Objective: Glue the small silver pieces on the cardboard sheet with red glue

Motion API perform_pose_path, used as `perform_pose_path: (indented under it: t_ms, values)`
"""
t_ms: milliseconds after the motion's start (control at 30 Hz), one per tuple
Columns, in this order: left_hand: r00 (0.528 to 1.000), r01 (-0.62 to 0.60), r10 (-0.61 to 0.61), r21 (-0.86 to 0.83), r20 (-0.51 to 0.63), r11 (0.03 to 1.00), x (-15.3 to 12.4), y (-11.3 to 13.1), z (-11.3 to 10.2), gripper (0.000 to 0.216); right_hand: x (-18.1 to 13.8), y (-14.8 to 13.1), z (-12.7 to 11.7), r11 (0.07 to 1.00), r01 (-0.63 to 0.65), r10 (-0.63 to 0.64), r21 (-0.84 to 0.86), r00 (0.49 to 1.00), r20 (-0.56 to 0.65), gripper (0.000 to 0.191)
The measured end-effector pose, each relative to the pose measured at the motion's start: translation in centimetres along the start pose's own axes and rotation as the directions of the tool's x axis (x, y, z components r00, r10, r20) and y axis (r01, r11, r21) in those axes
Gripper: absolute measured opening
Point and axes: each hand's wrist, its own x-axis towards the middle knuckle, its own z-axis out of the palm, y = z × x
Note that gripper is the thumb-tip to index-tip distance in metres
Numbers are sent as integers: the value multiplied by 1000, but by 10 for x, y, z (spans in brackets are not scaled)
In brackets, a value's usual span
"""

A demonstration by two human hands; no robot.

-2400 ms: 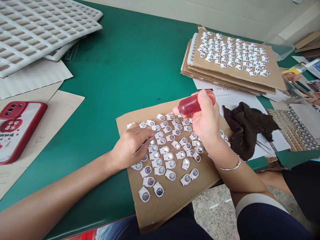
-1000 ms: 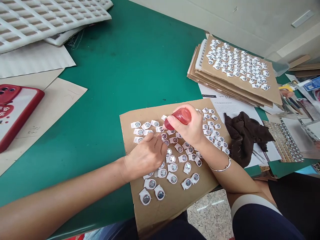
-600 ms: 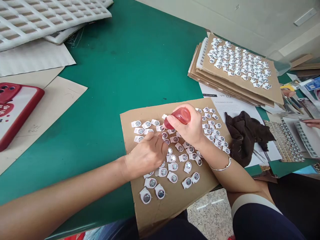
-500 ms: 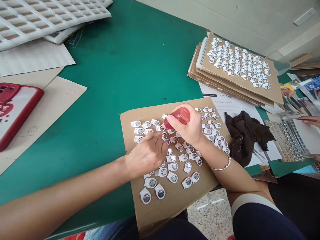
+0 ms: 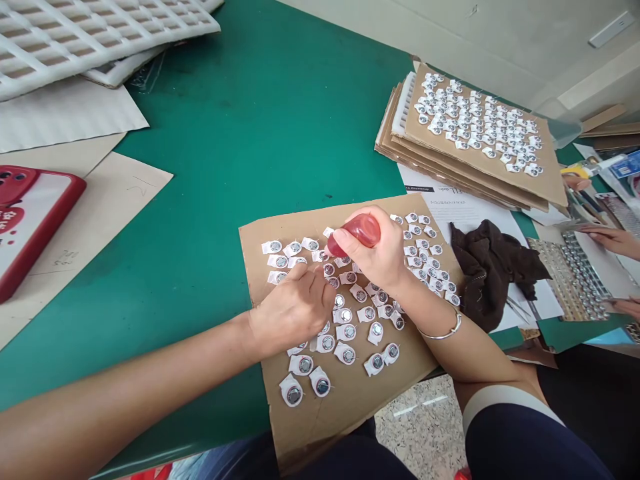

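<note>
My right hand [image 5: 380, 250] is wrapped round a red, see-through, bulb-shaped thing [image 5: 361, 233]; whether it is a handle or a squeeze bottle, I cannot tell. Its lower end points down and left toward the fingertips of my left hand [image 5: 299, 303]. Those fingers are bent in and pressed together over the cardboard sheet [image 5: 350, 403], and what they pinch is hidden. Rows of small round silvery pieces on white tabs, such as this one [image 5: 291, 392], lie on the sheet around both hands.
Stacked cardboard sheets [image 5: 480, 175] with similar pieces stand at the back right. A dark brown cloth [image 5: 487, 270] lies right of my sheet. At far left are a red-cased phone [image 5: 43, 233] and white foam grids [image 5: 100, 47]. Another person's hands [image 5: 613, 240] are at the right edge.
Both my hands stay almost still, the red thing in the right one. At the right edge the other person's hands have shifted, and a second hand shows lower down.
</note>
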Motion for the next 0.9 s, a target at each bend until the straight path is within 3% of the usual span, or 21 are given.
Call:
perform_pose_path:
  t_ms: [900]
  values:
    - [1000,-2,2,-10,-20,1000,0,-1,0,21,3,4,-2,999,19,-19,-30,1000,-17,31]
